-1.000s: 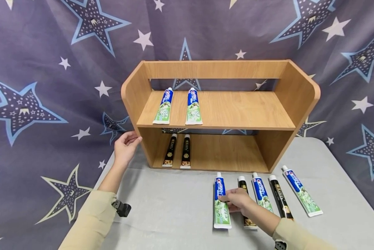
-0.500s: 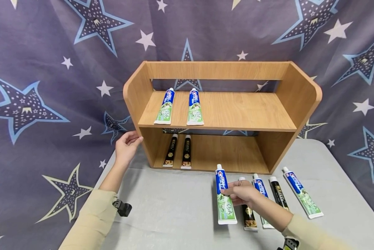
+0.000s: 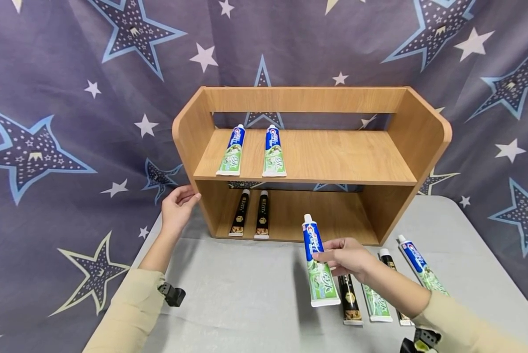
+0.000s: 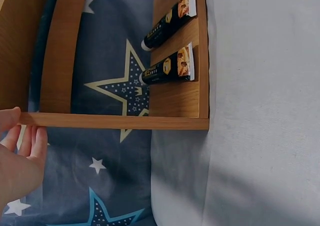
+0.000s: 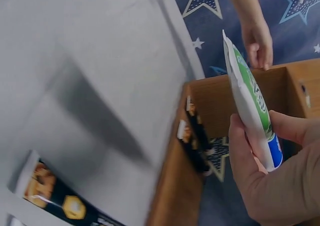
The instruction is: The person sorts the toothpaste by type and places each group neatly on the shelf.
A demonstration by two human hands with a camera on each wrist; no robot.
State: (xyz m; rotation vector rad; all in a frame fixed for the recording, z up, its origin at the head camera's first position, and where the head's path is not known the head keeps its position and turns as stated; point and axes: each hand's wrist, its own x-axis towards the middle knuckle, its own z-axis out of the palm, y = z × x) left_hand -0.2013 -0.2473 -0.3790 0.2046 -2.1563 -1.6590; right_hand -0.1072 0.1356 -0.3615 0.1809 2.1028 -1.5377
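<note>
My right hand (image 3: 350,257) pinches a blue-and-green toothpaste tube (image 3: 321,274) between thumb and fingers, cap end up, above the table. The right wrist view shows this tube (image 5: 250,95) edge-on, with the thumb and fingers of my hand (image 5: 280,176) on its two faces. My left hand (image 3: 177,208) holds the left side panel of the wooden shelf (image 3: 334,181); in the left wrist view, its thumb and fingertips meet the panel's edge (image 4: 115,121). Two blue-and-green tubes lie on the upper board, and two black tubes (image 3: 262,215) on the lower one.
On the grey table (image 3: 228,294), right of the held tube, lie a black tube (image 3: 349,301), a blue-and-green tube (image 3: 377,304) partly under my right forearm, another black tube (image 3: 387,260) and an angled blue-and-green tube (image 3: 423,267). A star-patterned curtain (image 3: 127,98) hangs behind.
My right hand has lifted the blue-and-green tube off the table and moved it up toward the shelf, tilting it. My left hand stays at the side panel.
</note>
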